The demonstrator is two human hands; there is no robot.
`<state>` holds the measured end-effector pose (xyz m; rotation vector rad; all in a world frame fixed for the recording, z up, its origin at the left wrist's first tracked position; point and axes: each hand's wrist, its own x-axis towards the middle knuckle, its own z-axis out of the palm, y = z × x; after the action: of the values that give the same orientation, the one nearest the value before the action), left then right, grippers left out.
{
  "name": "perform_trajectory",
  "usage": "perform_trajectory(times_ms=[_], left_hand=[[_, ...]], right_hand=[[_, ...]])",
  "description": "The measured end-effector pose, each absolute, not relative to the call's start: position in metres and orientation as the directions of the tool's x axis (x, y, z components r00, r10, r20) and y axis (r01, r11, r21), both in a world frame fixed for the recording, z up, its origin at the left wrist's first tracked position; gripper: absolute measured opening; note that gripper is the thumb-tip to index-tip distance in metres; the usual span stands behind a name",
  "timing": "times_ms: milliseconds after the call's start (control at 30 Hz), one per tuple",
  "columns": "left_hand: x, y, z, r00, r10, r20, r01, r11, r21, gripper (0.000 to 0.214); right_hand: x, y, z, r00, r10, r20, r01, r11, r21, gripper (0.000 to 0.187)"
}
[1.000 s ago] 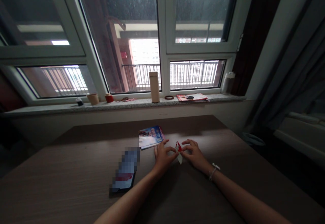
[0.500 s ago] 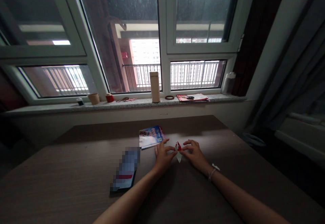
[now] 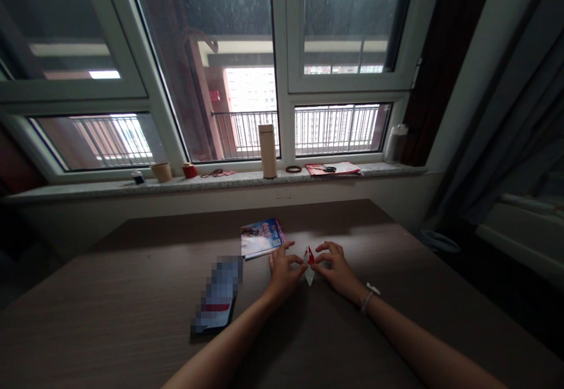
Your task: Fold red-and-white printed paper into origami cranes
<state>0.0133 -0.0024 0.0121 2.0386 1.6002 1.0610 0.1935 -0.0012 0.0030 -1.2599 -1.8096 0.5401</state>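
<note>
Between my hands is a small piece of folded paper, red and white on its upper part and pale on its pointed lower end. My left hand pinches its left side between thumb and finger. From the right, my right hand, with a bracelet at the wrist, pinches the other side. The fingertips cover the paper's middle. Just beyond my left hand lies a stack of printed leaflets. A phone with a blurred-out screen rests on the table left of my left forearm.
The brown table reaches toward a stone windowsill. On the sill stand a beige flask, a paper cup, a red spool and a clear bottle. Scissors lie there on red-edged papers.
The folded paper's upper flaps look slightly changed between my fingers, and its lower tip sits a touch lower. Both hands stay in nearly the same place; the view has shifted very slightly.
</note>
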Motion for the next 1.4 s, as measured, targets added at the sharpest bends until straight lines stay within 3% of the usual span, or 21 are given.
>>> perform_trajectory(times_ms=[367, 967, 1400], left_hand=[[0.013, -0.002, 0.013, 0.041, 0.925, 0.377, 0.642, -0.313, 0.700, 0.006], [0.010, -0.002, 0.010, 0.022, 0.913, 0.406, 0.587, -0.341, 0.734, 0.015], [0.011, -0.002, 0.008, 0.061, 0.920, 0.388, 0.635, -0.335, 0.696, 0.009]], right_hand=[[0.199, 0.007, -0.008, -0.094, 0.897, 0.431, 0.534, 0.411, -0.739, 0.009], [0.206, 0.015, -0.008, 0.002, 0.893, 0.449, 0.364, 0.418, -0.832, 0.024], [0.205, 0.010, -0.009, -0.098, 0.916, 0.390, 0.555, 0.375, -0.742, 0.011]])
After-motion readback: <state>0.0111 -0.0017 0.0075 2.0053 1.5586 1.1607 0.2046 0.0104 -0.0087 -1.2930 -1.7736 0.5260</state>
